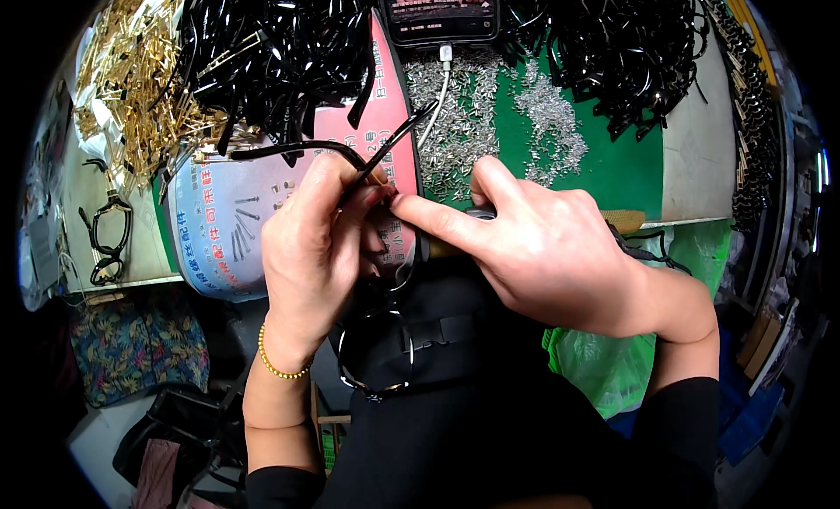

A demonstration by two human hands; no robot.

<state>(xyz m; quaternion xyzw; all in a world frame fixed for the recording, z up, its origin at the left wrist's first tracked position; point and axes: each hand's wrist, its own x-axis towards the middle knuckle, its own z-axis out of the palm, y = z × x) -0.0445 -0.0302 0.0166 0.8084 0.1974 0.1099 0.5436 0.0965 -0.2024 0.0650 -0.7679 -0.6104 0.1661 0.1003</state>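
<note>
My left hand [308, 246], with a gold bead bracelet [282, 369] at its wrist, pinches the hinge area of a pair of eyeglasses. Their dark, thin-rimmed front [374, 393] hangs below the hand, over my black clothing. Two glossy black temple arms stick out above the fingers: one temple arm [401, 140] points up and right, another [293, 147] reaches left. My right hand [560, 246] stretches its index finger to the pinched spot, and its other fingers curl in. A small silvery piece [479, 213] shows beneath that hand; whether it is held is hidden.
Piles of black temple arms [280, 63] and gold metal parts [127, 80] lie at the back left, with more black temples [621, 45] at right. Loose silver screws [551, 128] cover the green mat [516, 150]. A phone [437, 23] with a white cable [435, 115] stands behind.
</note>
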